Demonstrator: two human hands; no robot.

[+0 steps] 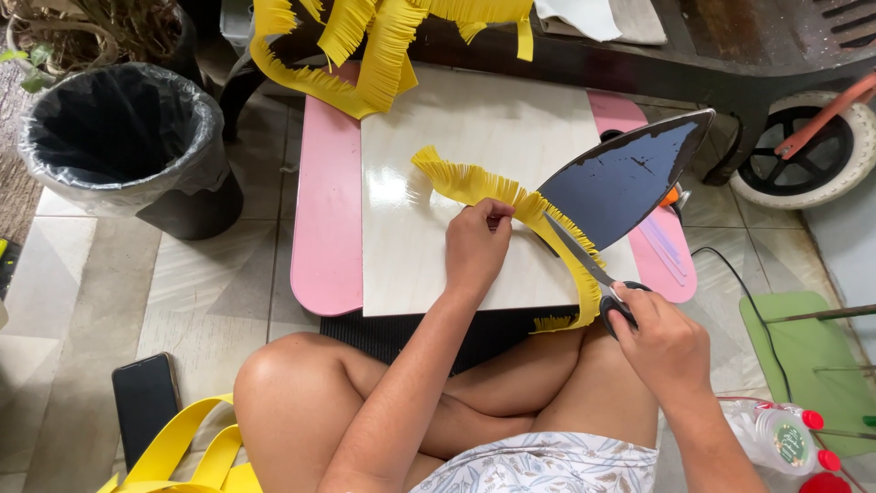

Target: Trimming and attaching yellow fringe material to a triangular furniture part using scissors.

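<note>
Head view: a yellow paper strip (pixel 511 203) is being pinched between the thumb and fingers of the left hand (pixel 474 246), which is closed on the strip's upper edge, just above the white board (pixel 429 137). Scissors (pixel 584 269) are being gripped by the right hand (pixel 662 342), its fingers curled shut through the black handles, and the blades are being held against the strip just right of the left hand, slightly parted as far as can be told.

Fringe cuts are being shown along the strip on both sides of the blades: the part running up and left over the board is already fringed, and the part hanging down toward the lap also carries cuts along its edge. How much uncut strip is left cannot be told, since its lower end is being hidden behind the scissors and the knee.

Farther out, a heap of finished yellow fringe (pixel 365 46) is being kept at the far edge of the pink table (pixel 324 228), which suggests much of the work is done. A dark pointed card shape (pixel 620 178) is lying on the board's right side. A black bin (pixel 119 137) is standing to the left, a phone (pixel 144 402) on the floor tiles.
</note>
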